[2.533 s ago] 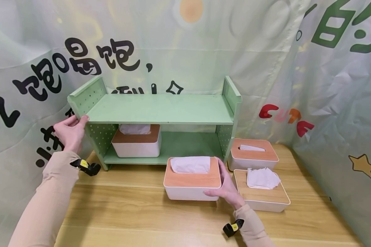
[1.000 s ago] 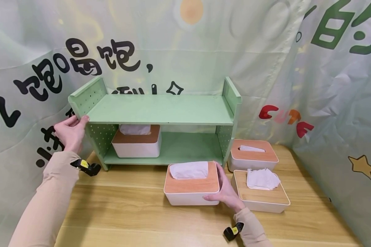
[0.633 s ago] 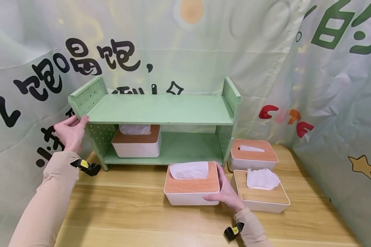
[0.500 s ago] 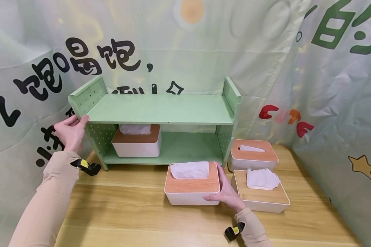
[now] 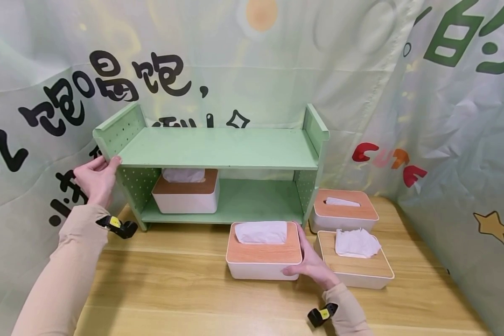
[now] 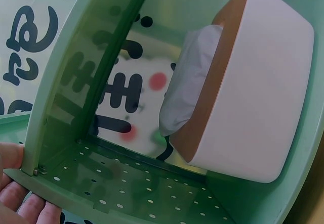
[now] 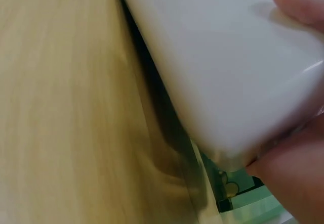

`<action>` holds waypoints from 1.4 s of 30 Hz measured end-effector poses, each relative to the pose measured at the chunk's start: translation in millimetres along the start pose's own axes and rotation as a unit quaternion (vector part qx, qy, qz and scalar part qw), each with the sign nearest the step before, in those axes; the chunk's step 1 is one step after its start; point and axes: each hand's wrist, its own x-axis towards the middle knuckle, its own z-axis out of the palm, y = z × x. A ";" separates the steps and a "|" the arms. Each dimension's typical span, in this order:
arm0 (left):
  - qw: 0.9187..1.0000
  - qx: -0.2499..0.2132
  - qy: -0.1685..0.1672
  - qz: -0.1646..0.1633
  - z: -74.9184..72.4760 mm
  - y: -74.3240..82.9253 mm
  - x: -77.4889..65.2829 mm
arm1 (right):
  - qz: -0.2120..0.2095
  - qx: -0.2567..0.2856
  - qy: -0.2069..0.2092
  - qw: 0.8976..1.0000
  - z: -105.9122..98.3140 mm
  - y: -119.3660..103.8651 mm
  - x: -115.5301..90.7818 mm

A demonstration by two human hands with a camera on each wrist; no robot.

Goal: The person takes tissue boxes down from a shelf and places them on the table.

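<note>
My left hand pinches the front edge of the left side panel of a green two-tier shelf; in the left wrist view its fingers curl around that edge. With my right hand I grip the right end of a white tissue box with a reddish wood lid, thumb on its front face. This box is in front of the shelf, close over the table, and a dark shadow runs under its edge in the right wrist view. Another tissue box, darker-lidded, stands on the lower tier at the left.
Right of the shelf, a tissue box with a reddish lid stands at the back. Nearer, a tissue box with a paler lid sits just beyond my right hand. Printed cloth hangs behind the wooden table.
Since the earliest frame, the gripped tissue box has come slightly nearer to me. Over the last half second it has shifted a little right with my right hand. The left hand holds still.
</note>
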 end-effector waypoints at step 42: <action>1.000 0.005 -0.004 -0.015 -0.7 0.2 -0.2 | 0.058 0.013 -0.015 0.998 -4.0 0.5 -6.2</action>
